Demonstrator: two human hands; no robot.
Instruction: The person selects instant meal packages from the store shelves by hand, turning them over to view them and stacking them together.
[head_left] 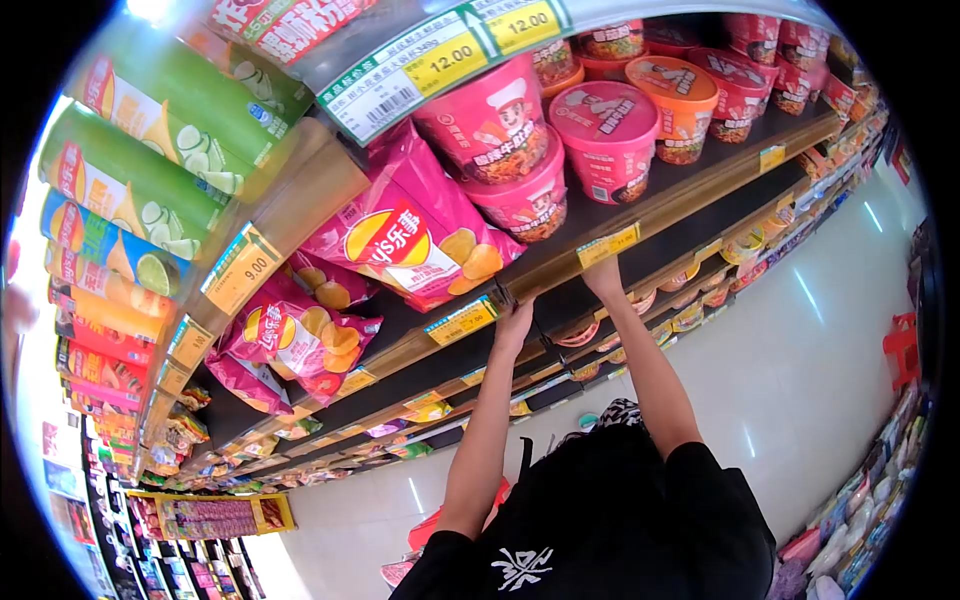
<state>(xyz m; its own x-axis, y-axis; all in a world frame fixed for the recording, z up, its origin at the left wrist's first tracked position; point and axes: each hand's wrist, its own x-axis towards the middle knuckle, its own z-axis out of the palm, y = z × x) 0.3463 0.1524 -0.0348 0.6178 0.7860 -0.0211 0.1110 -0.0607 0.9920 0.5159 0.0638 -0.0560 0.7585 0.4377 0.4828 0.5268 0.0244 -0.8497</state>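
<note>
My left hand point(514, 324) is at the wooden front edge of the shelf point(560, 272), near the joint between two boards and beside a yellow price tag point(462, 322). Farther right, my right hand point(602, 278) touches the shelf front just under another yellow price tag point(608, 245). The fingers of both hands are mostly hidden or too small to make out. Above my left hand lies a large pink Lay's chip bag point(405, 245). Pink instant-noodle cups point(605, 145) stand on the shelf above my right hand, with two of them stacked next to the bag.
Green chip canisters point(150, 165) fill the shelf at left. More pink chip bags point(300, 340) lie below them. An orange noodle cup point(675, 105) stands among the pink ones. Lower shelves hold packaged food. A shiny floor point(800, 330) and a red basket point(900, 350) are at right.
</note>
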